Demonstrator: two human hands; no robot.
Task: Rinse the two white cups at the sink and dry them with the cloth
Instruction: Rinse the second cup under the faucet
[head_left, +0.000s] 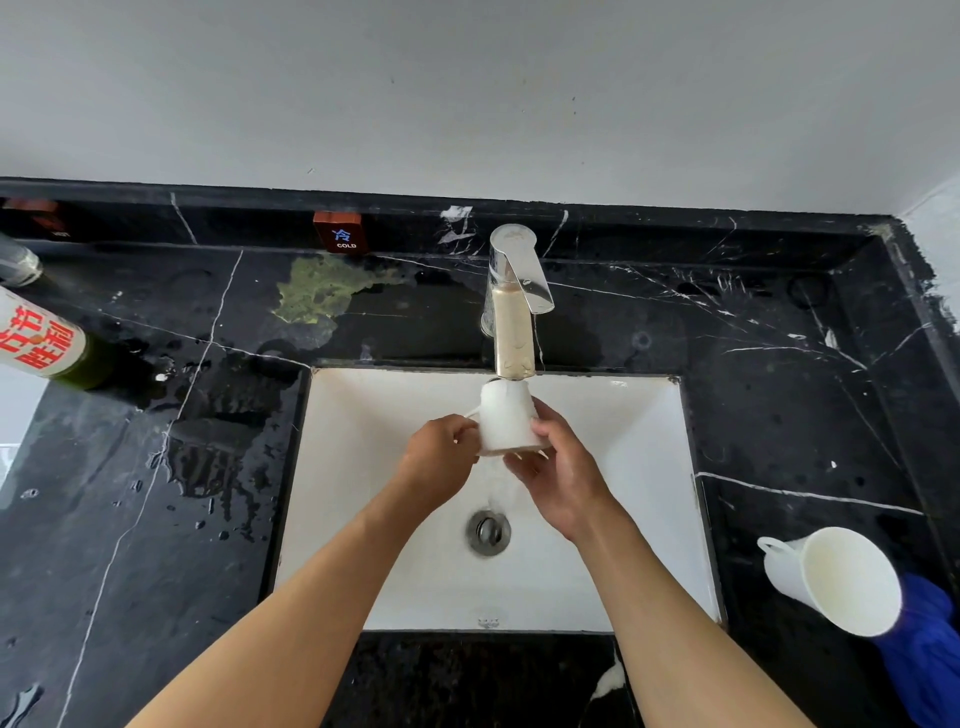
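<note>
Two cups: one white cup (506, 418) is being held upside down under the faucet (514, 301), over the sink (649, 415); the second cup (831, 579) is lying tilted on the black counter (779, 364) to the right, its rim resting against the blue cloth (930, 654).
Left hand: the left hand (441, 457) is pinching the cup at its handle side, fingers closed on it.
Right hand: the right hand (561, 478) is wrapping the cup's rim and side, closed on it.
Water: a stream is falling past the cup toward the drain (487, 531).
Risk: wet glaze is likely making the cup slippery; a loosened grip could be dropping it into the hard basin and chipping it. Splash could also be wetting the cloth.
Writing: a red tag (338, 234) is reading "冷 COLD"; a bottle (47, 338) at left is showing red Chinese characters, not clearly legible.
</note>
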